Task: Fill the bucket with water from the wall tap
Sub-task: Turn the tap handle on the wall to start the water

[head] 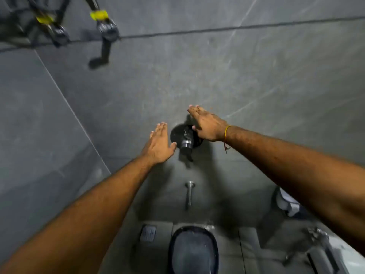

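A dark blue bucket (193, 252) stands on the floor at the bottom centre, under a chrome spout (189, 194) that sticks out of the grey tiled wall. Higher on the wall sits a black round mixer valve (185, 138) with a short lever. My left hand (159, 146) is flat with fingers straight, just left of the valve, thumb near its rim. My right hand (207, 123) is also flat, at the valve's upper right edge, thumb close to the plate. Neither hand grips anything. Whether water runs from the spout is unclear.
Black shower fittings with yellow tags (102, 22) hang at the top left. A floor drain grate (148, 233) lies left of the bucket. A chrome fitting (320, 246) and a white fixture edge are at the bottom right, with a dark item (286, 200) above.
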